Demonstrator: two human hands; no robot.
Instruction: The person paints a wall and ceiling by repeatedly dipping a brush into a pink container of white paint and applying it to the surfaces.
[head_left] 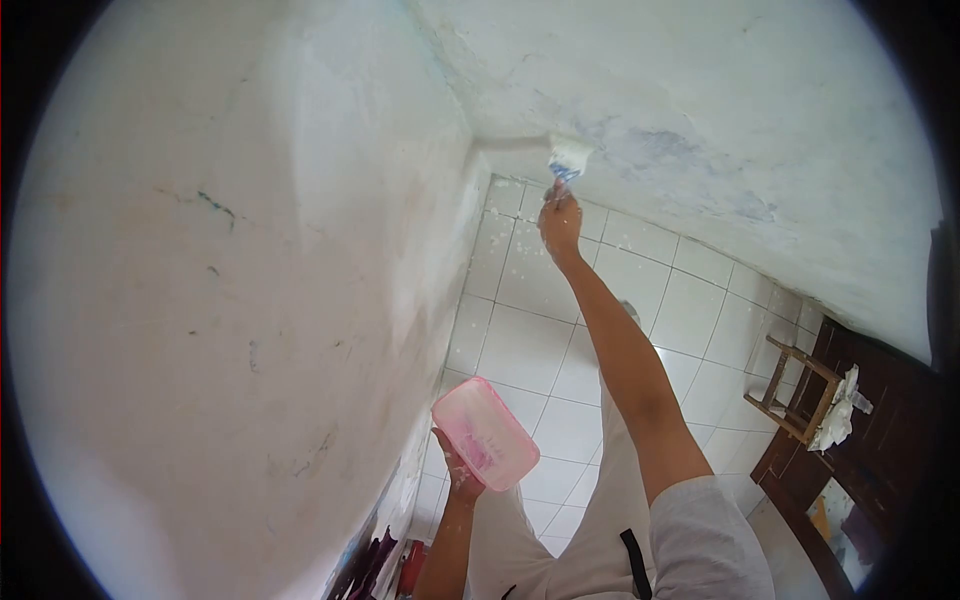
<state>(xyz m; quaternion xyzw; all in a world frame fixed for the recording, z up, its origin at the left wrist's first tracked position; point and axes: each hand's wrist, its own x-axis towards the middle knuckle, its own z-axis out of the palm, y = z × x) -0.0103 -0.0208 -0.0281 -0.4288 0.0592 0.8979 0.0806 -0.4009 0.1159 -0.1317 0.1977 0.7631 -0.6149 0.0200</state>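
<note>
Here the right hand (560, 222), grip clamped on a wide white-bristled paintbrush (570, 155), presses it to the patchy white plaster wall (700, 110) just beside its corner; well below, the left hand (458, 472) clasps a pink plastic tub (485, 433); short, even strokes seem best
</note>
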